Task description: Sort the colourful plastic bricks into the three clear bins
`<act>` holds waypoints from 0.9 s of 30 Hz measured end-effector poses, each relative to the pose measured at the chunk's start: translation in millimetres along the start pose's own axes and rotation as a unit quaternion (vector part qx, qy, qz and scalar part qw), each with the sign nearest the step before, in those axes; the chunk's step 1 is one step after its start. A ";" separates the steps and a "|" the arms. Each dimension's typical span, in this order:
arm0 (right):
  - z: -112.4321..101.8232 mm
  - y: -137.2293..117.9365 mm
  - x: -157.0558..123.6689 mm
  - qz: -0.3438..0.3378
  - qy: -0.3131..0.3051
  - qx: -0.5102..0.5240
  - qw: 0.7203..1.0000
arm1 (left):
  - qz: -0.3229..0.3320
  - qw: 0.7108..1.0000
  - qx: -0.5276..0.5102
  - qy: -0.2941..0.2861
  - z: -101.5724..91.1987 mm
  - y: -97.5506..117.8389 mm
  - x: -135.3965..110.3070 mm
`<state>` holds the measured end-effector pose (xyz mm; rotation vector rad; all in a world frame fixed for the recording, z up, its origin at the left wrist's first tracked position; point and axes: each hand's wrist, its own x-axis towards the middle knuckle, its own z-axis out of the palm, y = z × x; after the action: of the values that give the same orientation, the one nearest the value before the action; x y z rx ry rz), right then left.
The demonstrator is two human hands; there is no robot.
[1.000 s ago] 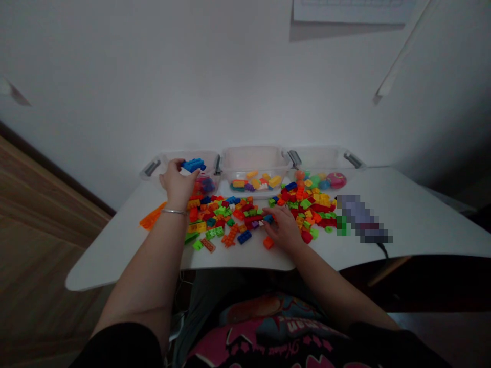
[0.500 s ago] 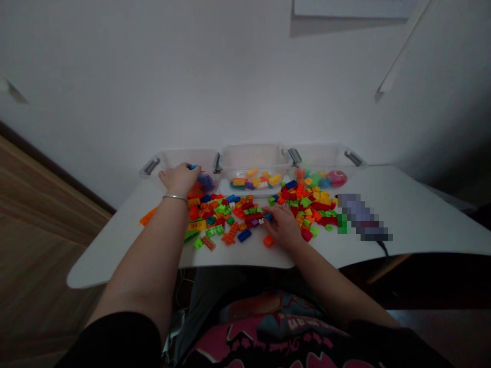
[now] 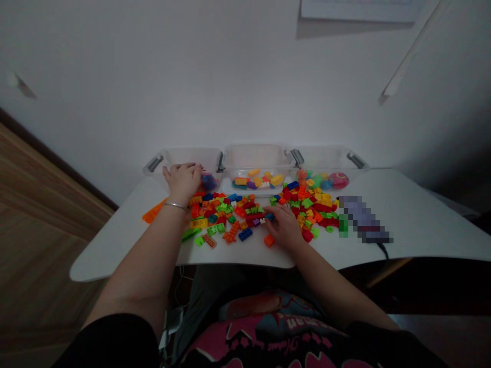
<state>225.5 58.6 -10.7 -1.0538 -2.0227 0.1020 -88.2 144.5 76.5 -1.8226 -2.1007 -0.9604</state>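
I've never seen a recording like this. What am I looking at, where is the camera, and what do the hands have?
This is a single view from a camera worn on a person's head, looking forward and down, so the left hand and right hand are the wearer's own. No machine appears. On a white table with a curved edge lies a scattered heap of multicoloured plastic building bricks. Behind it stand three clear plastic bins with grey clips: the left bin, the middle bin, holding yellow, orange and purple bricks, and the right bin, holding round coloured toys. The left hand, wearing a silver bangle, is at the left bin; whether it holds anything is hidden. The right hand rests among the bricks, its fingertips on a small blue brick.
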 end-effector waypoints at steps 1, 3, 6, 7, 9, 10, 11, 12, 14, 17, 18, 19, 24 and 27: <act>-0.2 -0.4 0.2 -0.003 0.000 0.001 1.000 | 0.002 1.000 -0.002 -0.003 -1.0 -0.2 -1.1; -0.4 -0.9 0.4 -0.007 0.004 0.000 1.000 | -0.002 1.000 -0.008 0.000 -5.0 2.9 -3.4; 0.0 -0.5 0.0 -0.002 0.007 -0.003 1.000 | 0.019 1.000 -0.016 0.019 -16.4 16.4 -12.7; 0.2 -0.2 -0.2 0.000 0.006 -0.003 1.000 | 0.040 0.999 -0.022 0.028 -21.1 22.3 -18.5; 0.3 0.8 -0.4 0.001 0.003 0.000 1.000 | 0.093 0.993 -0.048 0.049 -29.7 34.3 -34.7; 0.4 1.3 -0.4 0.000 0.003 0.003 1.000 | 0.118 0.989 -0.058 0.059 -32.8 39.8 -44.8; 0.5 1.9 -0.4 0.000 0.003 0.007 1.000 | 0.135 0.987 -0.062 0.062 -34.5 44.8 -56.0; 0.6 2.4 -0.4 -0.001 0.004 0.012 1.000 | 0.140 0.986 -0.061 0.065 -34.5 49.2 -67.9; 1.2 3.2 -0.3 -0.001 0.008 0.019 1.000 | 0.154 0.986 -0.063 0.035 -29.7 56.9 -92.5; 2.5 4.0 -0.3 -0.005 0.013 0.021 1.000 | 0.180 0.978 -0.100 -0.029 -15.0 67.4 -126.6; 3.0 4.2 -0.4 -0.007 0.015 0.021 1.000 | 0.192 0.973 -0.114 -0.059 -10.2 71.2 -136.2; 3.4 4.4 -0.6 -0.008 0.019 0.022 1.000 | 0.197 0.970 -0.118 -0.083 -6.2 75.1 -144.6; 4.6 4.7 -1.4 -0.008 0.036 0.020 0.999 | 0.245 0.947 -0.112 -0.175 0.3 95.5 -171.0; 4.5 4.8 -1.6 -0.006 0.041 0.023 0.999 | 0.263 0.936 -0.107 -0.206 3.0 104.8 -177.9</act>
<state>226.0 61.8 -16.7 -1.0019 -1.9441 0.0966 50.4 5.1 13.4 -2.7023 -1.5700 -0.7278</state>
